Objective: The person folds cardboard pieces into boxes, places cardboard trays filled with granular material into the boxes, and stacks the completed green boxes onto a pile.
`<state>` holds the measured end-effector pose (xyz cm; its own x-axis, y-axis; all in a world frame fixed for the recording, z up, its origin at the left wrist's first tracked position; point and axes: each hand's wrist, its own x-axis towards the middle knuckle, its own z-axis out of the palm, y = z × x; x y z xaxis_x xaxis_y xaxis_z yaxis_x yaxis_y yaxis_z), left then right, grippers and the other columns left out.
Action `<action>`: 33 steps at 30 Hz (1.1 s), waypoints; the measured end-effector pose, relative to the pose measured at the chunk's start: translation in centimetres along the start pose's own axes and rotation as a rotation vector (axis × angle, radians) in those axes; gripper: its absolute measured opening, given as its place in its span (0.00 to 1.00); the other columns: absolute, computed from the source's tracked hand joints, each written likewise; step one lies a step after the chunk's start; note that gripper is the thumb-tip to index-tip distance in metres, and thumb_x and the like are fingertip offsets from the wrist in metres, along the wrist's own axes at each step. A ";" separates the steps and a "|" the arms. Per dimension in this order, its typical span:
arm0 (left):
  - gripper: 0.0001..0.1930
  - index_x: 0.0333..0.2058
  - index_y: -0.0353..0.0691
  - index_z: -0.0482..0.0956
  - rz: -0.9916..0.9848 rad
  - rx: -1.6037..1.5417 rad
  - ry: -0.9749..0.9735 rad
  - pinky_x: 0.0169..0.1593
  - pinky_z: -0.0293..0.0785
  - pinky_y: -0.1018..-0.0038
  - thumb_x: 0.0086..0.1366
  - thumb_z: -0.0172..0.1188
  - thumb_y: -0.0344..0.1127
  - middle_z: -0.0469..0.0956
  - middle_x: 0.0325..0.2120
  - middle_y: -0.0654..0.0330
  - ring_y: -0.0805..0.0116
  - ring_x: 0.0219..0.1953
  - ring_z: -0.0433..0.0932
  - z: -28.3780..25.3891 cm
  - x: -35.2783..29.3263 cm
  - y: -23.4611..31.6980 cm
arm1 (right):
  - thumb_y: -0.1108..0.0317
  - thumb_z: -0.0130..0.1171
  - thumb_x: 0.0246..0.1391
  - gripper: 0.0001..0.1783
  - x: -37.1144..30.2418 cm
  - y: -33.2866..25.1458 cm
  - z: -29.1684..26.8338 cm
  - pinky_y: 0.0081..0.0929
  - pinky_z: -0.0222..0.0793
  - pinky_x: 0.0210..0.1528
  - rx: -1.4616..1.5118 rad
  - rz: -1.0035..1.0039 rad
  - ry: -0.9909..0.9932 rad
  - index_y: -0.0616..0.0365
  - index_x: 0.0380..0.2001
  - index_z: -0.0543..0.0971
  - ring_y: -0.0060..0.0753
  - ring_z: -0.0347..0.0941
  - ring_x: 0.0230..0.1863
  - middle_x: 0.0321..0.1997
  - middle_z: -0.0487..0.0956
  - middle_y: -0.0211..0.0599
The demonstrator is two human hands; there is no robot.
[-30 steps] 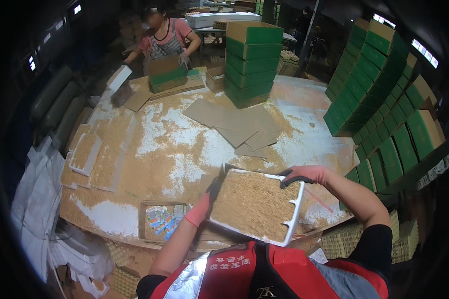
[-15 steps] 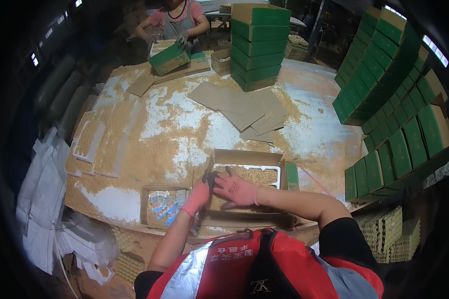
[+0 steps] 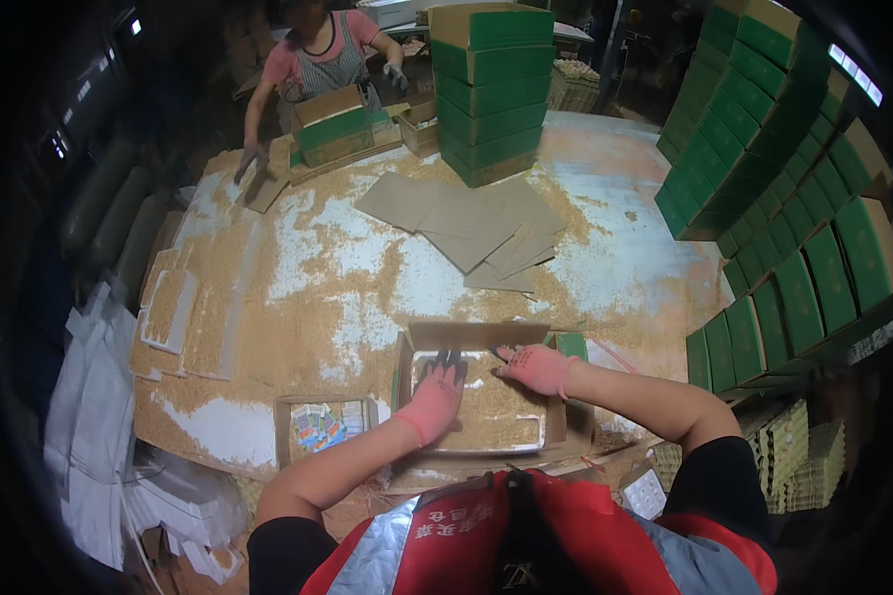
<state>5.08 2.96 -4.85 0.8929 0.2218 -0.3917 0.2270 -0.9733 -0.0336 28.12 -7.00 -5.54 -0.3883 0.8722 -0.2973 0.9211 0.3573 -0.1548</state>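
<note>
In front of me stands an open cardboard box (image 3: 481, 333) with green on its outside. Inside it lies a white foam tray (image 3: 542, 430), mostly covered by loose brown husk-like filling (image 3: 486, 407). My left hand (image 3: 437, 399), in a pink glove with dark fingertips, rests on the tray's left part, fingers stretched out and spread. At the tray's far right, my right hand (image 3: 540, 370), gloved alike, has fingers apart pointing left and touches the filling or tray edge. Neither hand appears to hold anything.
A small carton (image 3: 284, 431) of printed cards (image 3: 319, 426) stands left of the box. Flat cardboard sheets (image 3: 456, 223) lie beyond. Green boxes (image 3: 491, 99) are stacked at the back and right. Husk-covered foam trays (image 3: 169, 307) lie left. A co-worker (image 3: 332, 59) stands opposite.
My hands have parted: the left now lies spread on the tray, the right is at its far right. Across the table, the co-worker's box stands upright and one hand reaches to a cardboard piece.
</note>
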 end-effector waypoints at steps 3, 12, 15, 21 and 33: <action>0.52 0.65 0.25 0.53 0.067 -0.071 -0.112 0.68 0.55 0.55 0.55 0.66 0.57 0.54 0.66 0.36 0.41 0.67 0.57 1.6 1.7 -1.4 | 0.62 0.48 0.60 0.17 1.9 -0.3 -2.1 0.39 0.72 0.55 -0.113 -0.006 -0.253 0.59 0.44 0.80 0.51 0.77 0.49 0.52 0.78 0.51; 0.42 0.61 0.31 0.62 0.067 -0.153 0.096 0.66 0.58 0.56 0.57 0.64 0.55 0.64 0.59 0.42 0.43 0.62 0.63 2.3 1.0 -1.7 | 0.62 0.51 0.60 0.27 14.4 14.9 -4.9 0.47 0.60 0.67 0.334 0.407 0.644 0.48 0.63 0.68 0.54 0.61 0.68 0.69 0.63 0.47; 0.38 0.61 0.34 0.64 0.040 -0.345 0.318 0.67 0.57 0.55 0.57 0.65 0.49 0.60 0.64 0.44 0.41 0.66 0.58 -0.5 -3.1 -0.7 | 0.66 0.49 0.60 0.32 23.3 17.9 0.0 0.67 0.44 0.69 -0.332 0.387 0.267 0.48 0.68 0.60 0.57 0.48 0.74 0.74 0.52 0.53; 0.22 0.52 0.43 0.78 -0.871 -0.704 0.602 0.57 0.70 0.60 0.57 0.62 0.32 0.75 0.50 0.50 0.48 0.53 0.73 0.5 -17.7 -6.5 | 0.68 0.46 0.57 0.14 25.5 20.2 5.0 0.47 0.64 0.59 -0.133 0.335 0.180 0.58 0.45 0.76 0.53 0.71 0.56 0.53 0.76 0.52; 0.20 0.45 0.41 0.77 -1.324 -0.489 0.299 0.53 0.71 0.63 0.57 0.64 0.45 0.76 0.44 0.52 0.56 0.48 0.75 23.4 -17.4 -13.0 | 0.78 0.57 0.39 0.30 -1.4 -4.5 -12.1 0.48 0.61 0.61 0.122 -0.127 0.270 0.46 0.50 0.77 0.48 0.66 0.59 0.56 0.73 0.41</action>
<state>-22.55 10.42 -19.11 -0.0430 0.9921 -0.1176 0.9907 0.0576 0.1234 24.86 -5.79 6.92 -0.4629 0.8864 -0.0101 0.8494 0.4403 -0.2910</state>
